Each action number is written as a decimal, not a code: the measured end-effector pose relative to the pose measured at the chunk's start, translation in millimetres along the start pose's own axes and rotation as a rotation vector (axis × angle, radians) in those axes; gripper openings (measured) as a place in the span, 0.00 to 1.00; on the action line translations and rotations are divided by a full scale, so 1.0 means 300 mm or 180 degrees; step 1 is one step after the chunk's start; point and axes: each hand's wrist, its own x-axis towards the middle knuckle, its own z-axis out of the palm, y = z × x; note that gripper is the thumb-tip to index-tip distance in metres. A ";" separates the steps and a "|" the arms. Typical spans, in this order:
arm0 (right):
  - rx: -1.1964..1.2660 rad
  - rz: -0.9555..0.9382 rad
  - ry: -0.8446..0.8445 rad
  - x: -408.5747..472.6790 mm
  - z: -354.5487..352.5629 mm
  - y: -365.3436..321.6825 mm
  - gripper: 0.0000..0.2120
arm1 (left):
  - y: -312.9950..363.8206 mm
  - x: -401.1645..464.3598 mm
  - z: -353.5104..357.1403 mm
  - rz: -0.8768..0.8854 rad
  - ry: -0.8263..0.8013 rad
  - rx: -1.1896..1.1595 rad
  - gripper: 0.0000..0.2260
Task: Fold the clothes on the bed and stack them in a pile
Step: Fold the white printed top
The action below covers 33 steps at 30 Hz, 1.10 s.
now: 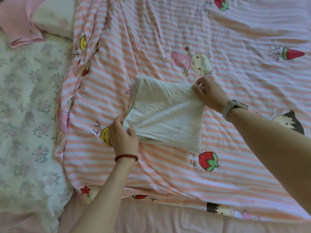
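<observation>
A pale grey-white garment [165, 113] lies partly folded on the pink striped quilt [168, 169], in the middle of the view. My left hand [123, 136], with a red bead bracelet at the wrist, pinches the garment's near-left corner. My right hand [210, 94], with a pale watch at the wrist, pinches its far-right corner. The cloth is stretched between the two hands. A lower folded layer shows along the garment's near edge.
A pink garment [18, 24] lies at the far left corner, beside a cream pillow [55, 19]. A floral sheet [28, 115] covers the left side of the bed. The bed's pink front edge [168, 221] runs along the bottom.
</observation>
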 end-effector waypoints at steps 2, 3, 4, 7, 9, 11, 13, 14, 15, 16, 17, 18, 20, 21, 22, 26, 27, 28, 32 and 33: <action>-0.0106 -0.0163 0.0335 -0.029 0.003 -0.024 0.16 | 0.022 -0.021 0.002 0.0881 0.0217 0.0635 0.22; -0.0337 -0.0344 0.0616 -0.052 0.010 -0.040 0.17 | 0.035 -0.034 0.014 0.1337 0.0240 0.0937 0.22; -0.0583 -0.0536 0.0875 -0.078 0.026 -0.059 0.19 | 0.051 -0.049 0.032 0.1711 0.0162 0.1198 0.22; -0.1187 -0.0897 0.0934 -0.142 0.105 -0.129 0.21 | 0.093 -0.071 0.098 0.2031 -0.0418 0.1688 0.21; -0.1366 -0.0852 0.0614 -0.156 0.160 -0.150 0.22 | 0.099 -0.041 0.137 0.1862 -0.0735 0.1901 0.23; -0.1366 -0.0700 0.0424 -0.150 0.190 -0.128 0.24 | 0.086 0.007 0.168 0.1740 -0.0836 0.2142 0.25; -0.1416 -0.0672 0.0349 -0.136 0.200 -0.093 0.25 | 0.075 0.042 0.186 0.1764 -0.0915 0.2301 0.26; -0.1448 -0.0702 0.0317 -0.128 0.205 -0.079 0.26 | 0.073 0.053 0.193 0.1777 -0.0978 0.2334 0.26; -0.1475 -0.0720 0.0250 -0.121 0.210 -0.070 0.26 | 0.071 0.058 0.198 0.1755 -0.1052 0.2349 0.26; -0.1482 -0.0734 0.0177 -0.114 0.217 -0.064 0.27 | 0.068 0.061 0.204 0.1710 -0.1102 0.2370 0.26; -0.1466 -0.0745 0.0131 -0.109 0.224 -0.060 0.28 | 0.067 0.062 0.207 0.1673 -0.1107 0.2403 0.26; -0.1434 -0.0744 0.0120 -0.105 0.228 -0.059 0.28 | 0.071 0.063 0.209 0.1678 -0.1065 0.2401 0.27; -0.1355 -0.0784 0.0130 -0.102 0.232 -0.060 0.28 | 0.092 0.064 0.203 0.1864 -0.0838 0.2200 0.27; -0.1288 -0.0848 0.0172 -0.104 0.231 -0.061 0.27 | 0.106 0.068 0.202 0.2084 -0.0659 0.2085 0.26; -0.1178 -0.0942 0.0249 -0.108 0.228 -0.064 0.26 | 0.121 0.075 0.204 0.2332 -0.0478 0.2052 0.24; -0.0483 -0.1179 0.0585 -0.111 0.210 -0.083 0.22 | 0.163 0.144 0.229 0.2456 -0.0572 0.2355 0.24; -0.0315 -0.1095 0.0695 -0.110 0.207 -0.085 0.22 | 0.153 0.164 0.236 0.2313 -0.0706 0.2413 0.25; -0.0140 -0.0941 0.0815 -0.113 0.205 -0.088 0.23 | 0.138 0.183 0.239 0.2187 -0.0800 0.2420 0.26; 0.0460 -0.0317 0.0965 -0.130 0.218 -0.085 0.26 | 0.132 0.241 0.217 0.2036 -0.0729 0.1694 0.27; 0.0515 -0.0301 0.0923 -0.132 0.224 -0.082 0.26 | 0.145 0.259 0.213 0.1920 -0.0542 0.1411 0.27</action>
